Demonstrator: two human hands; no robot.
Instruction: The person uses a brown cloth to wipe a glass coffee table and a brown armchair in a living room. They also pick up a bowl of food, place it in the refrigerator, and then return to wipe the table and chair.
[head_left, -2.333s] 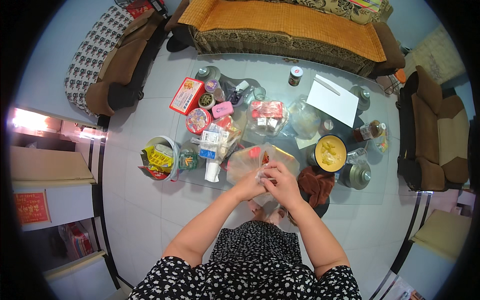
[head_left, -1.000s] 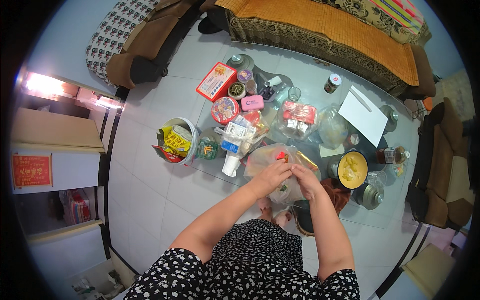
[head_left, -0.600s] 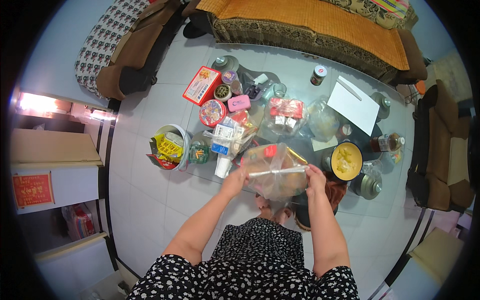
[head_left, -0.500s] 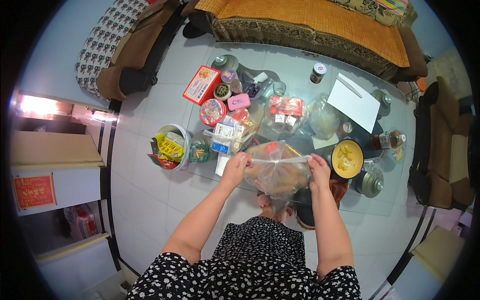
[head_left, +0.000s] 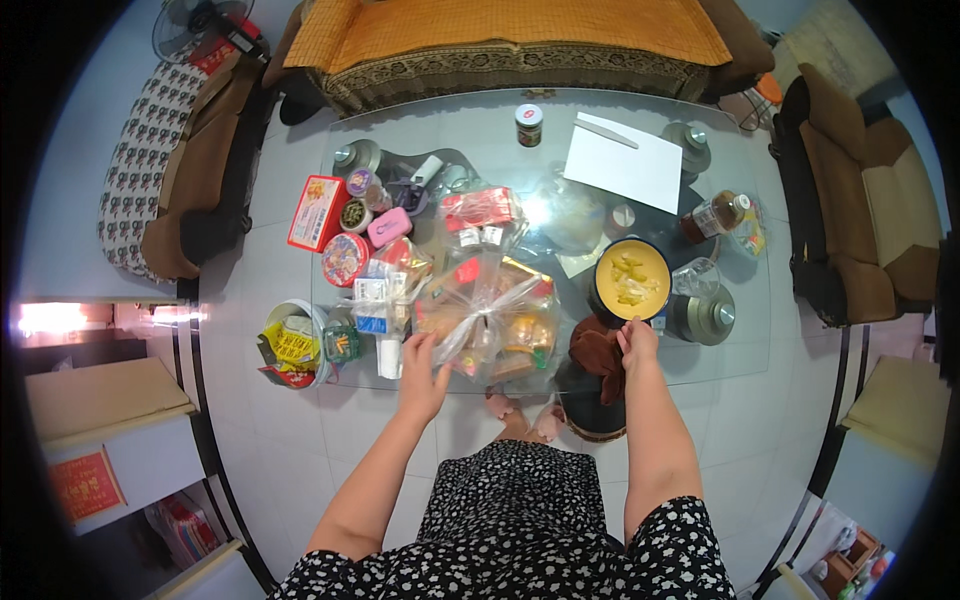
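Note:
A clear plastic bag (head_left: 478, 340) of packaged food, its handles tied in a knot on top, rests at the near edge of the glass table. My left hand (head_left: 424, 378) is beside the bag's left side, fingers apart and holding nothing. To the right, my right hand (head_left: 637, 343) has its fingers curled at the near rim of a dark blue bowl (head_left: 604, 292). The bowl is yellow inside, with pale yellow pieces of food (head_left: 633, 280) in it. Whatever those fingers grip is hidden. Brown cloth (head_left: 597, 352) shows just left of that hand.
Another bagged red package (head_left: 478, 212) lies farther back. Tins, boxes and a pink case (head_left: 390, 227) crowd the table's left. A knife (head_left: 606, 133) lies on a white board (head_left: 622, 170). Right of the bowl are a bottle (head_left: 715, 216) and a clear cup (head_left: 697, 277).
The tied bag, held up between both hands before, now rests on the table. My left hand has let go of it, and my right hand has moved to the bowl. The view has shifted.

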